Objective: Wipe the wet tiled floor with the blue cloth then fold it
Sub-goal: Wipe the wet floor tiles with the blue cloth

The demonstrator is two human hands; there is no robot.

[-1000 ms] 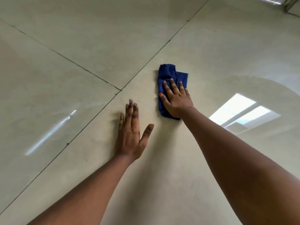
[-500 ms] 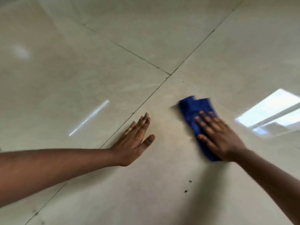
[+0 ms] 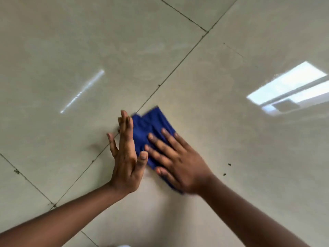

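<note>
A folded blue cloth (image 3: 151,127) lies flat on the glossy beige tiled floor (image 3: 222,72), just right of a dark grout line. My right hand (image 3: 176,163) presses flat on the near half of the cloth, fingers spread, covering that part. My left hand (image 3: 127,154) rests palm down on the floor right beside the cloth's left edge, fingers straight and together, its thumb almost touching my right hand's fingers. The left hand holds nothing.
Dark grout lines (image 3: 178,68) cross the floor diagonally. Two small dark specks (image 3: 227,169) lie on the tile to the right of my right wrist. A bright window reflection (image 3: 288,86) shines at the right, a thin light streak (image 3: 81,91) at the left.
My right hand has slid the cloth leftward and nearer, up against my left hand. The view has shifted, so the grout crossing now sits higher in the frame.
</note>
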